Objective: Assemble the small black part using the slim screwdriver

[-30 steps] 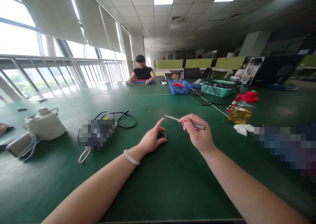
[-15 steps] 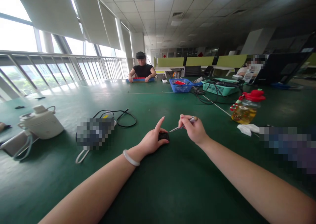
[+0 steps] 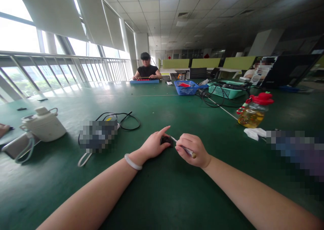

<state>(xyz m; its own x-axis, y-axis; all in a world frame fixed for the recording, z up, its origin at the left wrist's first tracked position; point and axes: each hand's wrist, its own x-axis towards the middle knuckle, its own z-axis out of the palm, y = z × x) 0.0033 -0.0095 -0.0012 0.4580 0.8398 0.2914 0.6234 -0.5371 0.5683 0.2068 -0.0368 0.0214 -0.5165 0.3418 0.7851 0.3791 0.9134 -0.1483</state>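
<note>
My left hand (image 3: 155, 144) is closed around a small black block-like object (image 3: 166, 141) on the green tabletop, with the thumb on its near side and the index finger stretched past it. What the object is, I cannot make out. Between the fingers of my right hand (image 3: 193, 149) is a slim screwdriver (image 3: 188, 151) with a thin metal shaft. Its tip is at the far right edge of the black object; whether it touches is too small to tell. The handle's brownish end points back toward me.
On the left are a white jug-like bottle (image 3: 43, 123), a phone (image 3: 21, 147) and a blurred-out item with a black cable (image 3: 134, 122). Right of my hands stand a red-lidded jar (image 3: 253, 113) and a white tissue (image 3: 254, 133). Baskets (image 3: 186, 88) and a person (image 3: 147, 69) are farther back.
My right hand has come nearer and slightly left, turning the screwdriver so its handle end points toward me. My left index finger has lowered. The person across has moved their hands.
</note>
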